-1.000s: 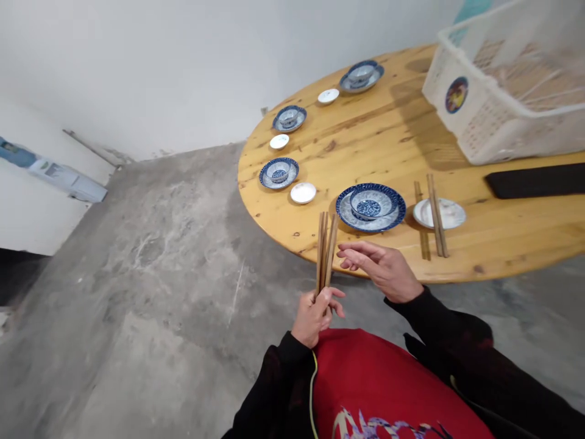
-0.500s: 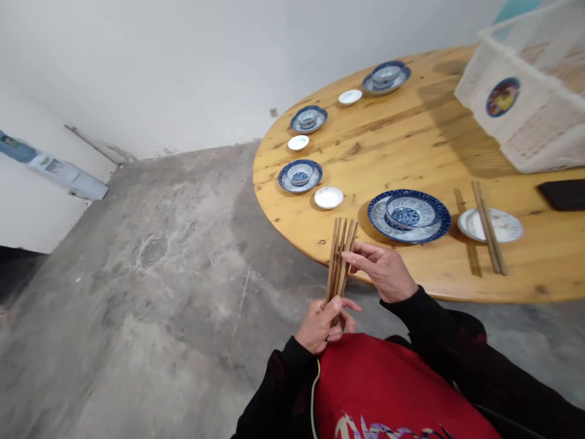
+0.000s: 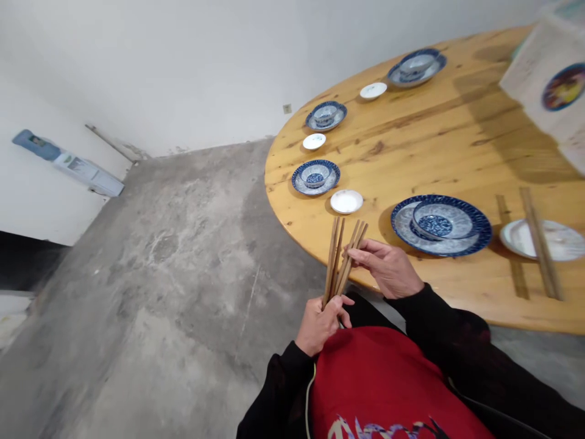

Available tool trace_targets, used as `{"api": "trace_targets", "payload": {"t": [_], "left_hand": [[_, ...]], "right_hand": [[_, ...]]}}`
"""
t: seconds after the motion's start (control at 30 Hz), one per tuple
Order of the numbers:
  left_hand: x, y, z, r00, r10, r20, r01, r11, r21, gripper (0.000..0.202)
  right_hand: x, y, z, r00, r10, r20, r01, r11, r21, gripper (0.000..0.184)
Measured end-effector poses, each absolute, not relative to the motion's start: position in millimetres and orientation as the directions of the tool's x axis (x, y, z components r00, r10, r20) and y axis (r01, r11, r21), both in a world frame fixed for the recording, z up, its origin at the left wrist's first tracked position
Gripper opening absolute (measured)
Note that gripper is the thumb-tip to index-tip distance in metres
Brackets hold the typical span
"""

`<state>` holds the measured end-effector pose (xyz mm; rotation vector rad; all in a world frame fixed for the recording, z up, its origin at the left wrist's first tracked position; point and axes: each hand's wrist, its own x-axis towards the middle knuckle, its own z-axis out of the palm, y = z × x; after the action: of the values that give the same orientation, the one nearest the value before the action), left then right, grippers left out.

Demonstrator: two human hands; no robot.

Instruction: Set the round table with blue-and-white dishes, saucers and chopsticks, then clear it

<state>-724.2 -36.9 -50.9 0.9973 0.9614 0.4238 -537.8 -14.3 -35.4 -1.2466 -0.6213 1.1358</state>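
Note:
My left hand (image 3: 321, 323) is closed round the lower ends of several wooden chopsticks (image 3: 333, 262). With thumb and fingers, my right hand (image 3: 386, 265) pinches some of them near their upper ends, fanned slightly to the right of the others. Both hands are in front of my body, by the table's near edge. Just beyond them lies a small white dish (image 3: 346, 201). To the right, a blue-patterned bowl (image 3: 439, 221) sits on a blue-rimmed plate (image 3: 478, 235). Another pair of chopsticks (image 3: 542, 244) rests across a white dish (image 3: 567, 241) farther right.
The round wooden table (image 3: 388, 164) carries more plates with bowls and small white dishes along its far-left rim. A white plastic basket (image 3: 539, 85) stands at the right. A water dispenser (image 3: 86, 171) is by the left wall, across the concrete floor (image 3: 173, 292).
The view has shifted left, so the table things appear farther right. My right hand has drawn some chopsticks apart from the bunch, opening a gap at the top.

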Motion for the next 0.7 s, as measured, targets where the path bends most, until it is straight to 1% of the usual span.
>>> {"api": "trace_targets", "payload": {"t": [0.1,0.27,0.47,0.57,0.7], "left_hand": [[-722.5,-27.4,-48.5,0.548,0.684,-0.482,0.12,0.506,0.854,0.064],[-717.9,-5.0,-41.5,0.538,0.689,-0.486,0.167,0.478,0.862,0.065],[-704.2,20.3,-37.7,0.534,0.669,-0.517,0.254,0.457,0.853,0.068],[-697.8,28.3,-40.7,0.534,0.644,-0.547,0.266,0.487,0.832,0.069],[-692.8,36.6,-45.2,0.533,0.615,-0.581,0.262,0.533,0.804,0.068]], "right_hand": [[-526.6,-0.1,-39.8,0.361,0.914,-0.186,-0.314,-0.068,-0.947,0.049],[-501.6,32.0,-41.6,0.274,0.939,-0.206,-0.345,-0.104,-0.933,0.051],[-467.7,60.2,-35.2,0.201,0.954,-0.221,-0.332,-0.146,-0.932,0.053],[-453.3,69.6,-35.1,0.224,0.946,-0.234,-0.364,-0.141,-0.92,0.052],[-432.1,82.0,-32.9,0.31,0.92,-0.239,-0.418,-0.094,-0.903,0.05]]}}
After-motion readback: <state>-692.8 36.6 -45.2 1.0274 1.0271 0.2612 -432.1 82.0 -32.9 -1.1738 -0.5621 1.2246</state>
